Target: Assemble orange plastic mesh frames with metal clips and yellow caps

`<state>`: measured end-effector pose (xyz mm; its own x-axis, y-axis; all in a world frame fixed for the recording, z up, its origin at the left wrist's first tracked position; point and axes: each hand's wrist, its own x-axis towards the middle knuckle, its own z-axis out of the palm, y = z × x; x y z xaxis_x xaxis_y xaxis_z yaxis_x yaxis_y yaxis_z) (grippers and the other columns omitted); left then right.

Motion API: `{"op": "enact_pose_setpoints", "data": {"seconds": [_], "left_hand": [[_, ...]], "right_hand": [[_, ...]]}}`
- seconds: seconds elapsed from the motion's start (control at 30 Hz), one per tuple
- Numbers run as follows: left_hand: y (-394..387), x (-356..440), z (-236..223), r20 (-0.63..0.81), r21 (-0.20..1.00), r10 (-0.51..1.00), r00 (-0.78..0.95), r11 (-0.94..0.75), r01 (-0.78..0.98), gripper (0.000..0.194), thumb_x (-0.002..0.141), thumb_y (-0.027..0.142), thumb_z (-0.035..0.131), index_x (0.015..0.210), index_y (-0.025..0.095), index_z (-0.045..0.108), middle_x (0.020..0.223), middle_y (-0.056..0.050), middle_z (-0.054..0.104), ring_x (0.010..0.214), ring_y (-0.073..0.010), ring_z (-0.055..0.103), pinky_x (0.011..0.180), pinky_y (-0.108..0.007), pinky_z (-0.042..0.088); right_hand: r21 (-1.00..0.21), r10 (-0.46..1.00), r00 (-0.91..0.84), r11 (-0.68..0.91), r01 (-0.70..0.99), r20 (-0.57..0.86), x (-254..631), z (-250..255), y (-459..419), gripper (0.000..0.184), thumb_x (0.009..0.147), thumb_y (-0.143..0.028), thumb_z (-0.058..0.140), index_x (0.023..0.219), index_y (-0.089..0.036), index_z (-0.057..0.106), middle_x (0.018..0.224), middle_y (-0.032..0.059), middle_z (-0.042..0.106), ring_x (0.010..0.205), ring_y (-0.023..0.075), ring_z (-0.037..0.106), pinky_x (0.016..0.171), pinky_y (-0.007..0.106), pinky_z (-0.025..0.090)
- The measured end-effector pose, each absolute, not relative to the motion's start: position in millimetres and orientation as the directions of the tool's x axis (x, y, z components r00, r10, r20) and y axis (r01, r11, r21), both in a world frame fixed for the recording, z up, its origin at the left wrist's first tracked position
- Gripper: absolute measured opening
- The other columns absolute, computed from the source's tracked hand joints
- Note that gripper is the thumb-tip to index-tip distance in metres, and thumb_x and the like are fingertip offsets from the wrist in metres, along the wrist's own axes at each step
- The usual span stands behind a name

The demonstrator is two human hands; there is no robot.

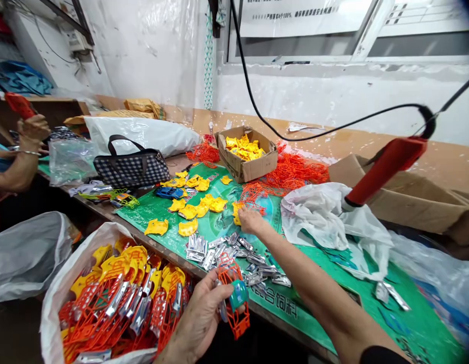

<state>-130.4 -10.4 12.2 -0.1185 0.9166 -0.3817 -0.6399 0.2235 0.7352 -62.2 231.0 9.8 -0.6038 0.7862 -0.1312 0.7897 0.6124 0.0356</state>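
Note:
Low in front of me, my left hand (204, 313) grips a toy-like orange lattice frame with a teal-green plastic body (239, 294) set in it. My right hand (251, 220) reaches across the green mat, its fingers closed at a yellow plastic piece (237, 213); the fingertips are partly hidden. More yellow pieces (188, 227) lie scattered to its left, near a blue toy car body (169, 192). Between my hands spreads a pile of shiny silver metal-looking parts (223, 251). Orange lattice frames (295, 169) are heaped beyond my right hand.
A cardboard box (253, 171) of yellow pieces stands at the back. A white sack (50, 313) of assembled parts sits lower left. A red power screwdriver (386, 169) hangs at right above a white plastic bag (314, 210). A checked bag (132, 169) and a co-worker's arm (20, 162) are left.

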Motion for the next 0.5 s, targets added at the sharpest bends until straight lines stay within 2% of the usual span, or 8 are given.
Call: {"op": "enact_pose_setpoints", "data": {"seconds": [0.27, 0.4, 0.5], "left_hand": [[-12.4, -122.3, 10.3, -0.382, 0.729, 0.921, -0.071, 0.253, -0.636, 0.05, 0.067, 0.018, 0.076, 0.116, 0.02, 0.064, 0.09, -0.005, 0.074, 0.067, -0.0169, 0.066, 0.061, -0.032, 0.058], [-13.8, -121.0, 9.8, -0.395, 0.715, 0.916, -0.077, 0.254, -0.651, 0.048, 0.064, 0.017, 0.078, 0.111, 0.019, 0.068, 0.088, -0.005, 0.074, 0.063, -0.0162, 0.065, 0.06, -0.032, 0.058], [-13.3, -116.8, 8.5, -0.403, 0.709, 0.913, -0.06, 0.27, -0.652, 0.045, 0.064, 0.017, 0.078, 0.108, 0.019, 0.069, 0.081, -0.003, 0.072, 0.061, -0.0147, 0.063, 0.06, -0.031, 0.058]], "right_hand": [[0.106, 0.766, -0.639, 0.642, 0.759, -0.069, -54.4, -5.4, 203.0, 0.034, 0.092, -0.033, 0.058, 0.122, -0.016, 0.056, 0.125, 0.0096, 0.058, 0.107, 0.0224, 0.061, 0.089, 0.044, 0.053], [0.083, 0.796, -0.601, 0.605, 0.792, -0.069, -46.2, 3.9, 200.1, 0.033, 0.092, -0.034, 0.058, 0.119, -0.016, 0.057, 0.119, 0.0092, 0.061, 0.101, 0.0207, 0.063, 0.085, 0.041, 0.055], [0.037, 0.788, -0.615, 0.615, 0.787, -0.032, -47.6, 14.4, 199.7, 0.035, 0.092, -0.034, 0.057, 0.122, -0.017, 0.056, 0.123, 0.0095, 0.059, 0.104, 0.0216, 0.062, 0.087, 0.043, 0.054]]}}
